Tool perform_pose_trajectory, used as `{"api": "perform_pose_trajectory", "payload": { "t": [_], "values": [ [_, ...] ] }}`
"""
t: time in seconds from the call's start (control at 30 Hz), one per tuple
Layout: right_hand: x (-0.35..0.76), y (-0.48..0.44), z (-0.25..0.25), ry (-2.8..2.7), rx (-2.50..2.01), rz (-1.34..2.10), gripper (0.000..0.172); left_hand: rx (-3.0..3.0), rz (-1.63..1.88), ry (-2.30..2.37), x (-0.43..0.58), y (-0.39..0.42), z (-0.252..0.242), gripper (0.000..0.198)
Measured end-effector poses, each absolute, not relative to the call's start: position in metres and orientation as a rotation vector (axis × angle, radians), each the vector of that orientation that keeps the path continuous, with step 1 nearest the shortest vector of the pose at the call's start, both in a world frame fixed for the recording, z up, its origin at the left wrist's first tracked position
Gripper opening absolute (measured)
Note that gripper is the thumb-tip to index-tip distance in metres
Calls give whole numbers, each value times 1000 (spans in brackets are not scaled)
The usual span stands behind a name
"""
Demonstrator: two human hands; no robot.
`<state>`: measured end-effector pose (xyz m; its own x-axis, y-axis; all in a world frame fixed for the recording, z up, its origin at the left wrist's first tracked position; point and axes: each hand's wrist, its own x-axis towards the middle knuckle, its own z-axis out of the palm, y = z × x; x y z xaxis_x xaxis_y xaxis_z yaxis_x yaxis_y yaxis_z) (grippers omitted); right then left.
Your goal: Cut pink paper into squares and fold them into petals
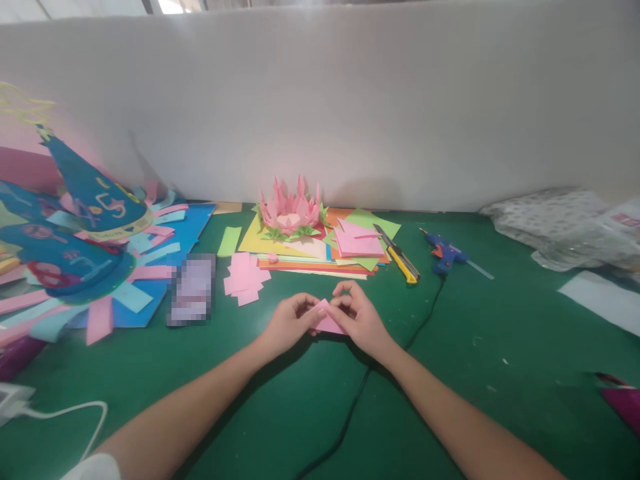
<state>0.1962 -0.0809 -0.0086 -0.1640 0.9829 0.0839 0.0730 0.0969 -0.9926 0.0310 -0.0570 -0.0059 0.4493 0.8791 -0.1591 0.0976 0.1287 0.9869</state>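
Observation:
Between my hands is a small piece of pink paper [330,324], its upper end folded to a point. My left hand [295,321] pinches its left side, thumb on top. My right hand [361,319] grips the right side with the thumb near the tip and the other fingers curled above. Just beyond my left hand lie several loose pink paper strips [243,275]. Farther back, a pink paper lotus [293,212] with green leaves rests on a stack of coloured paper [320,268], and pink squares [357,241] lie at the stack's right side.
A yellow utility knife [400,259] and a blue glue gun [443,253] lie at the right, the gun's black cord [360,393] running toward me. Decorated blue paper hats [95,193] and a blurred rectangular object [193,290] are leftward. Plastic-wrapped material [565,223] sits far right.

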Motion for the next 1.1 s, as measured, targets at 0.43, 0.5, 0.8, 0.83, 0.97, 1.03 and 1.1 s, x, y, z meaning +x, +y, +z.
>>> {"api": "perform_pose_trajectory", "payload": {
  "t": [0.43, 0.5, 0.8, 0.83, 0.97, 1.03, 1.1],
  "values": [
    [195, -80, -2, -1582, -1166, 1020, 13, 1811, 835, 1150, 30, -62, -3, 11],
    [195, -81, -2, -1584, -1167, 987, 13, 1790, 862, 1143, 31, -62, -3, 11],
    [197, -83, -2, -1570, -1163, 853, 11, 1585, 884, 1030, 32, -63, 1, 17],
    [197, -83, -1, -1545, -1166, 832, 11, 1533, 889, 1018, 32, -63, 2, 18],
    [197, -83, 1, -1445, -1159, 791, 11, 1394, 958, 963, 33, -62, 3, 24],
    [200, -81, 2, -1395, -1165, 797, 12, 1356, 989, 951, 32, -61, 3, 24],
    [208, -77, 2, -1312, -1194, 783, 12, 1301, 1023, 966, 28, -58, 3, 24]
  ]
}}
